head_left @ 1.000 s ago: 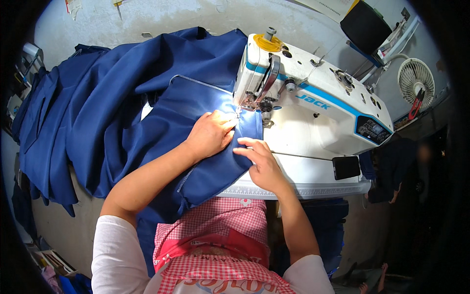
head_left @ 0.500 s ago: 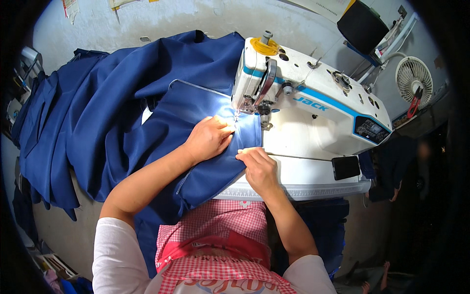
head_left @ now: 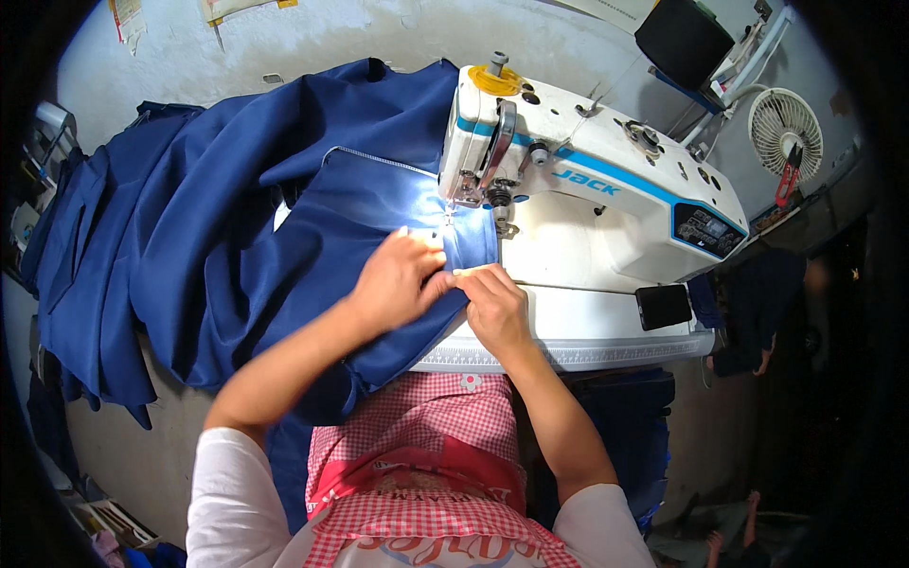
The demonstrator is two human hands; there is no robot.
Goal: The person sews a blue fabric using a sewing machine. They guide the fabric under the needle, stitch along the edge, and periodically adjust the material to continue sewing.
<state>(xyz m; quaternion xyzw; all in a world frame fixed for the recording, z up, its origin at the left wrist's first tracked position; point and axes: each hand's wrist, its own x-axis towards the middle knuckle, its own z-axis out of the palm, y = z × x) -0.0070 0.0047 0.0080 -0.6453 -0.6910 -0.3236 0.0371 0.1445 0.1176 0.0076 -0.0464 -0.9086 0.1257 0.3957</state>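
Blue fabric spreads over the sewing machine's bed, and part of it runs under the lit needle area. My left hand is bent over the fabric, its thumb against the fingertips of the other hand. My right hand pinches the fabric's edge just in front of the needle. Both hands meet at that edge, close to the front of the white sewing machine. A pale overlocked seam crosses the cloth beyond my left hand.
More blue cloth heaps up at the left. A black phone lies on the machine table at the right, behind a ruler strip along the front edge. A white fan and red-handled snips are at the far right. Other people are at the right.
My left hand has come back from beside the needle toward my right hand. My right hand has risen slightly, and the two now touch at the fabric edge.
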